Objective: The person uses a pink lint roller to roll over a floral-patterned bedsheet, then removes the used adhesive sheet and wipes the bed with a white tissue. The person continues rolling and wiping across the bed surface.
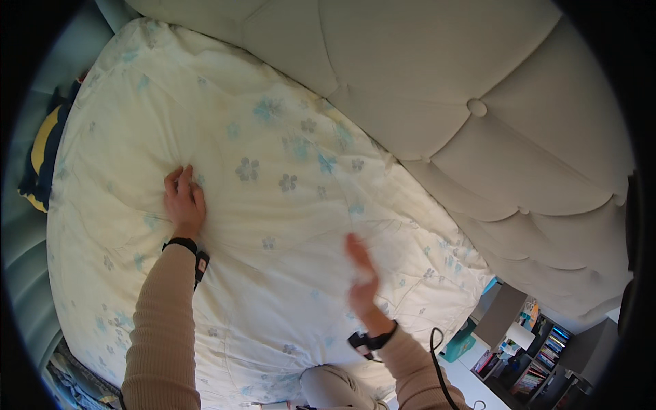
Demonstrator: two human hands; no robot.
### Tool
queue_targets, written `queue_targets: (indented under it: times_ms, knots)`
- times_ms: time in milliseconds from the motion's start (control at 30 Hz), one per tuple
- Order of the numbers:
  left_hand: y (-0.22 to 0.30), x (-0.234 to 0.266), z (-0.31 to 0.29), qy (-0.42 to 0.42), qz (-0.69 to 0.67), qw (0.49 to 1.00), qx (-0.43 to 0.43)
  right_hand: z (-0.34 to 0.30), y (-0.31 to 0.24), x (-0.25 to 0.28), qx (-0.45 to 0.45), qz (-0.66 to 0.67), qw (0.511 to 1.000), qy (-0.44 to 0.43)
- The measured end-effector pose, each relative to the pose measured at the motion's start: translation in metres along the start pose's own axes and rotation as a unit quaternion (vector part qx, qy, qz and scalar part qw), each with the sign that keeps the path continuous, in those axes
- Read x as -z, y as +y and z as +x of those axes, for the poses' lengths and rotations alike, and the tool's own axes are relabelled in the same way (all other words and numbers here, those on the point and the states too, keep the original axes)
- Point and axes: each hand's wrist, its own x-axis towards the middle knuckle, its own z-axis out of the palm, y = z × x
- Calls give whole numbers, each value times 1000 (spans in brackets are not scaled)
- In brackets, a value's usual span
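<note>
A cream bed sheet (273, 212) printed with grey and blue flowers covers the mattress beneath both hands. My left hand (184, 203) rests palm down on it left of the middle, fingers stretched out and a little apart, with creases running out around them. Over the right part of the sheet is my right hand (363, 277), turned edge-on and smeared by motion. Its fingers cannot be made out, and nothing shows in it. Each wrist wears a black strap with a small dark device.
A beige tufted headboard (437, 75) borders the bed at the upper right. A navy and yellow cloth item (46, 147) lies at the left edge. Bookshelves (540, 355) stand at the lower right, and a black cable (439, 365) hangs beside my right forearm. My knee (335, 386) is at the near edge.
</note>
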Motion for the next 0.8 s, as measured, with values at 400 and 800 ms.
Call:
queue_targets:
  times_ms: [400,800]
  knots:
    - [10,0,8,-48,76,995,43,-56,61,-78,135,-252,941,-181]
    - [222,102,-289,-67,-42,972,221,-60,71,-85,202,-224,949,-96]
